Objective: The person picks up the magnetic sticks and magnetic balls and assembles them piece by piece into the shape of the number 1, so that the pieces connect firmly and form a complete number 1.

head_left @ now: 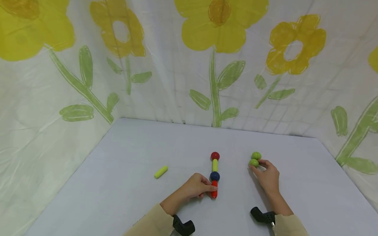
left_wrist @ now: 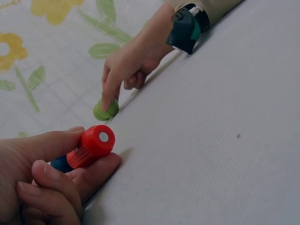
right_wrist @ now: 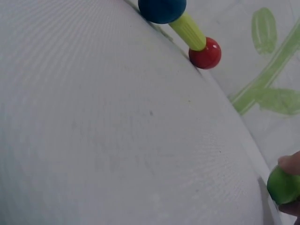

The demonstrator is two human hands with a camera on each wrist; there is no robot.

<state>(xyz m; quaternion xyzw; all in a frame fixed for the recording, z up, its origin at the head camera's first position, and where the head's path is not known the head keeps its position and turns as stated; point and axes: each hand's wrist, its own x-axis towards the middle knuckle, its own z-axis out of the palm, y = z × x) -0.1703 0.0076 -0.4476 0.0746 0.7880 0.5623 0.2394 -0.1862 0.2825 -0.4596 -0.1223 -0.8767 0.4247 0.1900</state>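
Observation:
My left hand pinches a red rod between thumb and fingers. In the left wrist view a round silvery spot shows on the rod's free end. The rod joins a dark blue ball, then a yellow-green rod and a red ball, all in a straight line on the table. To the right, my right hand holds the nearer green ball with its fingertips. A second green ball sits just behind it, seemingly touching.
A loose yellow-green rod lies left of the joined row on the white table. Behind the table's far edge hangs a white curtain with painted yellow flowers. Each wrist carries a black camera mount.

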